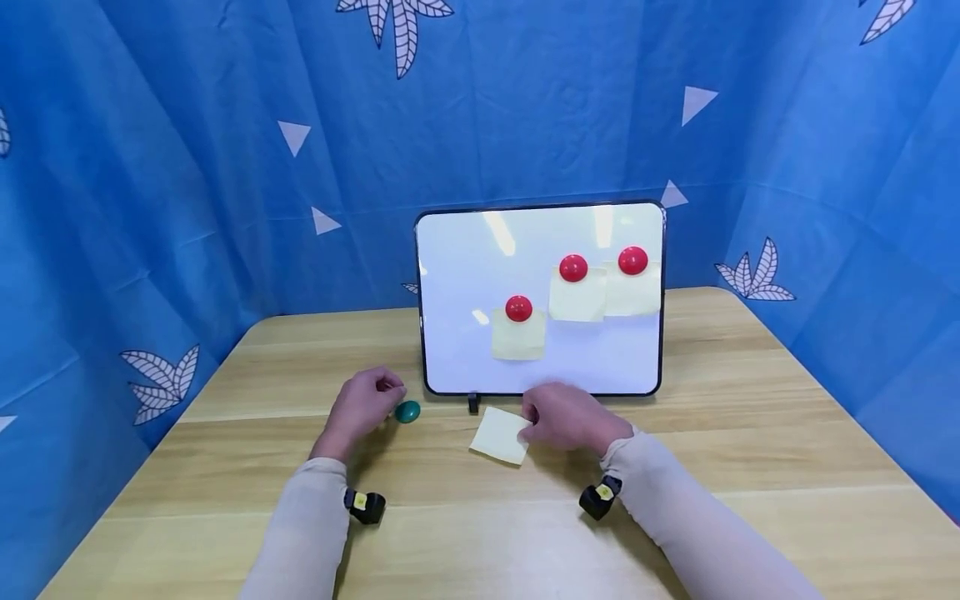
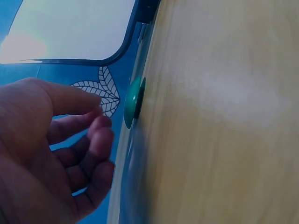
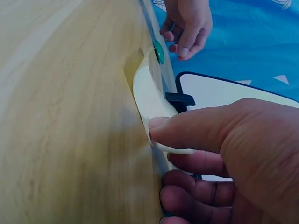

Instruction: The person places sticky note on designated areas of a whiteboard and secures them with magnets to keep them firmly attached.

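Observation:
A pale yellow sticky note [image 1: 500, 435] lies in front of the whiteboard [image 1: 465, 250], pinched at its right edge between the thumb and forefinger of my right hand [image 1: 566, 417]. In the right wrist view the note [image 3: 148, 95] bows upward from the wood, with the thumb over it. My left hand [image 1: 366, 404] is just beside a round green magnet [image 1: 407, 412], its fingers loosely bent and holding nothing. Seen from the left wrist, a small gap separates the fingertips [image 2: 105, 122] from the magnet [image 2: 132, 101].
Three red round magnets, such as the lowest one [image 1: 518, 308], hold pale notes on the whiteboard's middle and right. A black foot [image 1: 473, 403] juts from under the board, near the note. Behind the wooden table [image 1: 480, 533] hangs a blue patterned cloth [image 1: 525, 125].

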{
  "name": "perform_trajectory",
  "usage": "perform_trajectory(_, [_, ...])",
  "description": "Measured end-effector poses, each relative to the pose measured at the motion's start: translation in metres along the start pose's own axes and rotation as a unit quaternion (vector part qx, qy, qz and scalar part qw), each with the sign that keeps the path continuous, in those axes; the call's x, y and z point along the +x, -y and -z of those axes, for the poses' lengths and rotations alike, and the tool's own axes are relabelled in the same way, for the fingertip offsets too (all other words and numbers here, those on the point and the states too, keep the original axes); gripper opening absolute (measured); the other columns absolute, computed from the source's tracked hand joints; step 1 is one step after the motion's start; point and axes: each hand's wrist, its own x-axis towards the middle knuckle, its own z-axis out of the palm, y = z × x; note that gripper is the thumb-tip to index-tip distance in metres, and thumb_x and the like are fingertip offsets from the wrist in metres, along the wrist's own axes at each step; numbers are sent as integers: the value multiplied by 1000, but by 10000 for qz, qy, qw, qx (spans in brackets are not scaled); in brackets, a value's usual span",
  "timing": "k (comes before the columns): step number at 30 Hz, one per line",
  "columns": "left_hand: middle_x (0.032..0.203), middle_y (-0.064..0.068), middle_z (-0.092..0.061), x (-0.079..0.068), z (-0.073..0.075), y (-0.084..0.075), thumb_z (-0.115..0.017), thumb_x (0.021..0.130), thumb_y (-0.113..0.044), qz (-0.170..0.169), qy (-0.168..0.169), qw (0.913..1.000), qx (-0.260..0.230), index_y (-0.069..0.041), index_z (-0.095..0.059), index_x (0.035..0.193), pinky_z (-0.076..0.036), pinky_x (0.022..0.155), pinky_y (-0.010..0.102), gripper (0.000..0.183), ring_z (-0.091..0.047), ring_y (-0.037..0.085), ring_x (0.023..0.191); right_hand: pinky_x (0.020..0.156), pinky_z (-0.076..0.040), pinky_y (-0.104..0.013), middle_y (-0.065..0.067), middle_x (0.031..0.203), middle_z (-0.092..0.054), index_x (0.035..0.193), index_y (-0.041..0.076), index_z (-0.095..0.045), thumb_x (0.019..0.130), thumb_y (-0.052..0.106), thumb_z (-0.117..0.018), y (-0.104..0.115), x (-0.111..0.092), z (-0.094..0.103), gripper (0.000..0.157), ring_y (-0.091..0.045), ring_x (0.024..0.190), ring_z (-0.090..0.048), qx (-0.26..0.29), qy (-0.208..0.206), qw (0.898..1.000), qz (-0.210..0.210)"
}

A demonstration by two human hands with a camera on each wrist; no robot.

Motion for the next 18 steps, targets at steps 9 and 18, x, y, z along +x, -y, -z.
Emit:
perform_trajectory(9, [106, 9, -63, 0, 5, 2, -66, 97, -25, -23, 249, 9997, 47, -9, -65, 116, -50, 72, 34, 24, -58, 26, 89, 67, -43, -32, 6, 71, -55, 76, 19, -59, 86, 22, -78, -1, -2, -3, 22, -14, 70, -51, 176, 42, 9997, 171])
perform_trajectory(18, [105, 9, -63, -1, 12, 9, -69, 96, -25, -20, 313, 9995, 53, -8, -64, 121, -48, 73, 35, 30, -58, 25, 90, 68, -42, -34, 5, 73, -55, 78, 17, -59, 86, 19, -77, -1, -2, -4, 20, -15, 72, -51, 242, -11, 9993, 284])
